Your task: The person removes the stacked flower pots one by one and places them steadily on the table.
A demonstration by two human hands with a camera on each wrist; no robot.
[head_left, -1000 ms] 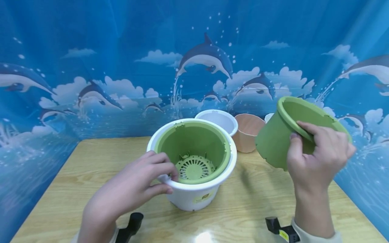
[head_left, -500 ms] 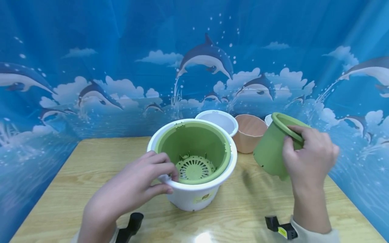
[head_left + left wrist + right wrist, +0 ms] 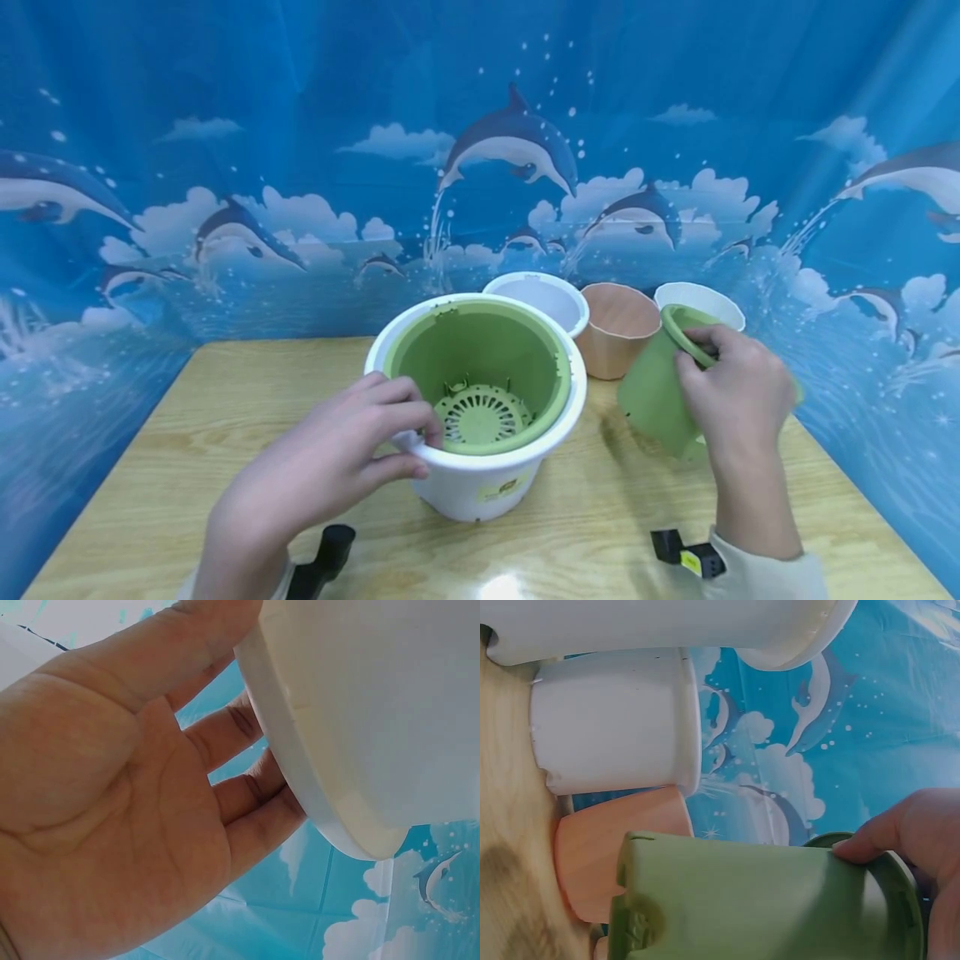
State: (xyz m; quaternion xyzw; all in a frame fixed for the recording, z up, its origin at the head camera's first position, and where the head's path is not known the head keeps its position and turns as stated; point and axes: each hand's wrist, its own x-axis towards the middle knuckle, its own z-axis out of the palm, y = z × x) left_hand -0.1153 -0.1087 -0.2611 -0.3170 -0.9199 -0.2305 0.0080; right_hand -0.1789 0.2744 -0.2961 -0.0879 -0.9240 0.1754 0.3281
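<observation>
A large white pot point(image 3: 480, 492) stands on the table with a green pot point(image 3: 480, 333) nested inside it; slots show in the green bottom. My left hand point(image 3: 360, 437) pinches the white pot's near-left rim, thumb outside and fingers over the edge, as the left wrist view also shows at the white rim point(image 3: 285, 742). Off to the right, my right hand point(image 3: 738, 387) grips a second green pot point(image 3: 656, 392) by its rim, thumb on the outer wall. That pot is tilted, and its lower edge looks close to the tabletop; contact cannot be told.
Behind stand a smaller white pot point(image 3: 543, 300), a peach-coloured pot point(image 3: 611, 346) and another white pot point(image 3: 701, 302), partly hidden by the held green pot. A blue dolphin-print curtain point(image 3: 337, 167) hangs around the wooden table point(image 3: 247, 392).
My right hand has lowered the second green pot and moved it left, uncovering the back-right white pot. My left hand keeps its place on the rim.
</observation>
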